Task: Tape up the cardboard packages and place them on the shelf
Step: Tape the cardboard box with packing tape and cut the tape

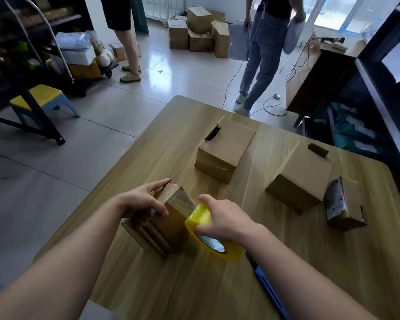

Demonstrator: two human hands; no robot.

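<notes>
- Step in hand, my read: running tape over the small brown cardboard box [169, 227], which sits near the left edge of the light wood-grain surface [217, 292].
- Left hand [143, 199] grips the box, with fingers over the top far edge and thumb on the near face. The box is tilted, 1 corner up.
- Right hand [226, 219] is wrapped round the yellow roll of clear tape [200, 217], held just beside the box. A glossy tape strip [183, 202] runs from the roll onto the top of the box.
- To do it well:
  - keep the strip taut and pull the roll low and straight along the seam
  - press it down with the left thumb behind the roll
  - carry the tape past the edge onto the side before cutting
- Blue utility knife [267, 285] lies on the surface under the right forearm, handy for the cut.
- Box look: plain kraft, small and blocky. The faces are shiny, so probably partly wrapped. Layered edges show on the near-left side.
- Further out are 2 more boxes, the middle cardboard box [226, 151] and the right cardboard box [300, 179]. Each has a loose dark tape tail.
- Dark shelf frame [374, 84] stands at the right, well apart from the box.
</notes>
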